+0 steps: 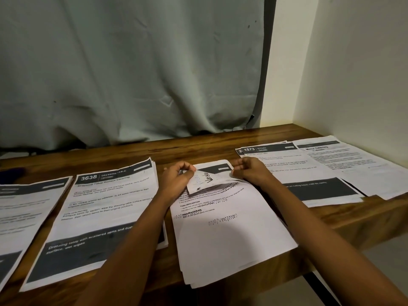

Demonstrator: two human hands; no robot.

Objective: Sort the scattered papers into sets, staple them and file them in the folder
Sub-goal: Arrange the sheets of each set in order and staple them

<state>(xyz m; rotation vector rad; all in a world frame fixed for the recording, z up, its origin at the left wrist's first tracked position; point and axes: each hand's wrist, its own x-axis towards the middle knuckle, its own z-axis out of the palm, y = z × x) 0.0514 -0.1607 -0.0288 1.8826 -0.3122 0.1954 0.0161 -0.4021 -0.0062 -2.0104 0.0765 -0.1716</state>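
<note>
Several stacks of printed papers lie in a row on a wooden table (220,142). The middle stack (225,235) lies right in front of me, its top sheet (206,178) folded down at the far edge, showing handwriting on its back. My left hand (176,177) pinches the folded sheet's left corner. At the sheet's right edge, my right hand (250,170) pinches it with curled fingers. To the left lies the stack headed 3638 (103,208), and another stack (24,213) at the far left. To the right lie the stack headed 1573 (309,173) and a further stack (357,164). No stapler or folder is in view.
A grey curtain (132,74) hangs behind the table. A cream wall (353,62) closes the right side. The table's front edge runs diagonally at the lower right, with the middle stack overhanging it. A dark object (11,173) is barely visible at the far left.
</note>
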